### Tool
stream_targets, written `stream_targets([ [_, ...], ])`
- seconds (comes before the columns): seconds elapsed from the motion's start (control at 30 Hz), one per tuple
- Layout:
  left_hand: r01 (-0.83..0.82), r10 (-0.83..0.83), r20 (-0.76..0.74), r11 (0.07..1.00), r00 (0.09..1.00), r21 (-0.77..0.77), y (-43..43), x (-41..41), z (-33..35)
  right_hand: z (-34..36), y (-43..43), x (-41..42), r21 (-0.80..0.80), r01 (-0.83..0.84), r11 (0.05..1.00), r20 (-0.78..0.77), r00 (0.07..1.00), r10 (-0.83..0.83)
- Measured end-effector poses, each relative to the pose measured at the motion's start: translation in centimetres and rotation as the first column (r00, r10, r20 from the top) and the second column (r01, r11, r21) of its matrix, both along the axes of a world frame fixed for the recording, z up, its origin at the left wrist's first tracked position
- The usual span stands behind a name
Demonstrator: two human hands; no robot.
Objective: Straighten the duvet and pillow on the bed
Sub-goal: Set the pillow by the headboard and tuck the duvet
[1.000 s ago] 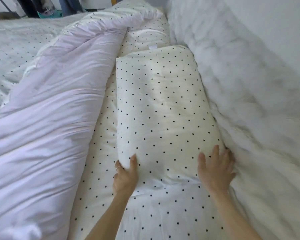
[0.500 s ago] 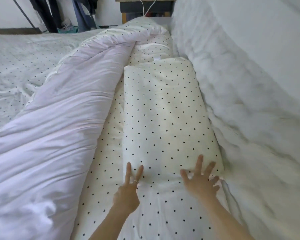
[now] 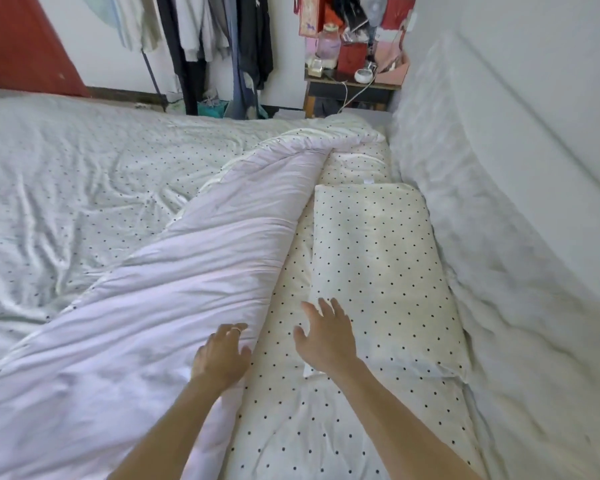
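A cream pillow (image 3: pixel 378 265) with black dots lies lengthwise along the bed's right side, beside the padded headboard. The duvet (image 3: pixel 146 323) is folded back, its plain white underside up, with its edge running diagonally across the bed. My left hand (image 3: pixel 222 355) rests on that folded edge, fingers loosely bent over it and a ring on one finger. My right hand (image 3: pixel 324 337) hovers with fingers spread over the dotted sheet at the pillow's near left corner, holding nothing.
A white fluffy headboard (image 3: pixel 499 237) runs along the right. The duvet's dotted top side (image 3: pixel 66 188) lies creased on the left. Beyond the bed hang clothes (image 3: pixel 208 39), and a small cluttered table (image 3: pixel 350 84) stands at the far corner.
Both hands have left the pillow's near end. The left moved onto the duvet's folded edge, the right drew back and left. The view has tilted up to show the room.
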State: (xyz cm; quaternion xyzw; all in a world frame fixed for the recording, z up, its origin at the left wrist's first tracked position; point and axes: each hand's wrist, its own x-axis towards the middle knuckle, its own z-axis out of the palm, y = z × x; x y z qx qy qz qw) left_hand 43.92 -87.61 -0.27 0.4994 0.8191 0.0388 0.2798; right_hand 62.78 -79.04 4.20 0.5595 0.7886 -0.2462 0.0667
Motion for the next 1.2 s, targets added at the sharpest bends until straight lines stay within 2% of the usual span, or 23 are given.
stream_targets([
  [0.17,-0.221,0.219,-0.079,0.975,0.973,-0.019,-6.9,-15.9,-2.9,-0.9,-4.7,-12.4,-0.016,-0.110,0.994,-0.011,0.994,0.110],
  [0.47,-0.462,0.433,-0.167,0.856,0.886,-0.231,-20.6,-37.6,-9.6,-10.6,-11.8,-30.2,-0.329,-0.172,0.929,0.169,0.957,0.237],
  [0.57,-0.498,0.489,-0.111,0.815,0.865,-0.295,-23.7,-40.7,-11.4,-14.3,-14.7,-31.5,-0.442,-0.153,0.884,0.271,0.917,0.294],
  [0.67,-0.494,0.490,-0.085,0.827,0.867,-0.268,-23.7,-42.1,-11.4,-15.1,-17.2,-32.1,-0.468,-0.079,0.880,0.329,0.909,0.257],
  [0.73,-0.530,0.523,-0.102,0.805,0.846,-0.268,-22.7,-43.4,-11.1,-14.8,-17.7,-32.3,-0.466,-0.050,0.883,0.310,0.926,0.216],
  [0.8,-0.520,0.530,-0.085,0.768,0.844,-0.374,-22.6,-45.1,-10.7,-14.8,-17.4,-32.3,-0.476,-0.033,0.879,0.290,0.938,0.192],
  [0.87,-0.420,0.460,-0.043,0.766,0.887,-0.487,-23.5,-46.4,-10.0,-13.6,-16.7,-32.4,-0.492,-0.035,0.870,0.259,0.948,0.184],
  [0.97,-0.372,0.380,-0.084,0.796,0.921,-0.477,-24.2,-45.1,-7.4,-10.3,-16.6,-32.0,-0.572,0.026,0.820,0.168,0.982,0.086],
  [1.0,-0.359,0.373,-0.061,0.818,0.926,-0.450,-23.7,-43.9,-5.8,-9.2,-16.6,-31.9,-0.595,0.049,0.803,0.139,0.989,0.043],
  [1.03,-0.350,0.400,0.032,0.836,0.916,-0.423,-23.2,-42.6,-4.4,-8.1,-16.7,-31.9,-0.605,0.062,0.794,0.104,0.995,0.002],
  [1.1,-0.341,0.480,0.390,0.863,0.786,-0.374,-21.8,-38.9,-0.2,-4.9,-17.3,-31.2,-0.608,0.095,0.788,-0.020,0.991,-0.135],
  [1.13,-0.294,0.475,0.505,0.869,0.720,-0.398,-21.3,-37.2,1.6,-4.0,-17.4,-31.0,-0.633,0.117,0.765,-0.109,0.965,-0.238],
  [1.2,-0.123,0.348,0.611,0.917,0.711,-0.380,-20.2,-33.3,5.1,-1.1,-17.5,-29.8,-0.738,0.212,0.640,-0.209,0.831,-0.515],
])
